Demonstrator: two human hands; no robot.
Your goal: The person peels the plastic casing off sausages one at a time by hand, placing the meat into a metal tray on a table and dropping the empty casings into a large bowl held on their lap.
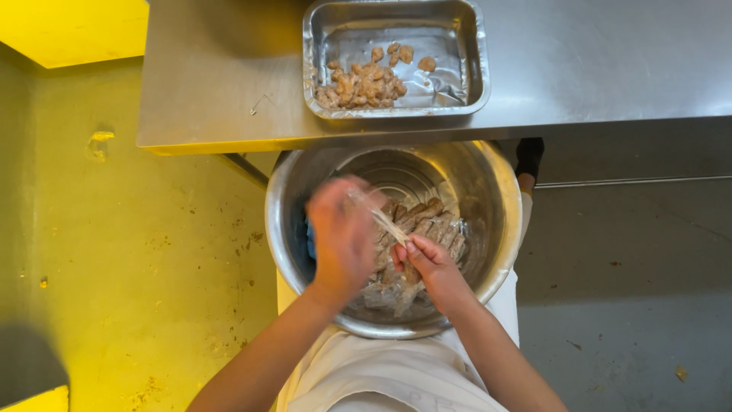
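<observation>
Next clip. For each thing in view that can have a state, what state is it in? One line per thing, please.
metal bowl: upright, partly filled with pale coated strips.
coated strips: piled in the bowl.
thin strip: stretched between both hands.
left hand: blurred, over the bowl, at one end of the strip.
right hand: pinching the strip.
metal tray: on the counter, partly filled.
small pieces: heaped at the tray's left.
steel counter: bears the tray.

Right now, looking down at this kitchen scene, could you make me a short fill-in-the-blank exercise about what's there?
1. Both hands work inside a large round metal ____.
2. The rectangular tray sits on a steel ____.
3. The right hand and left hand pull a thin pale ____ between them.
4. The pieces in the tray lie at its ____ side.

Missing words: bowl; counter; strip; left
</observation>
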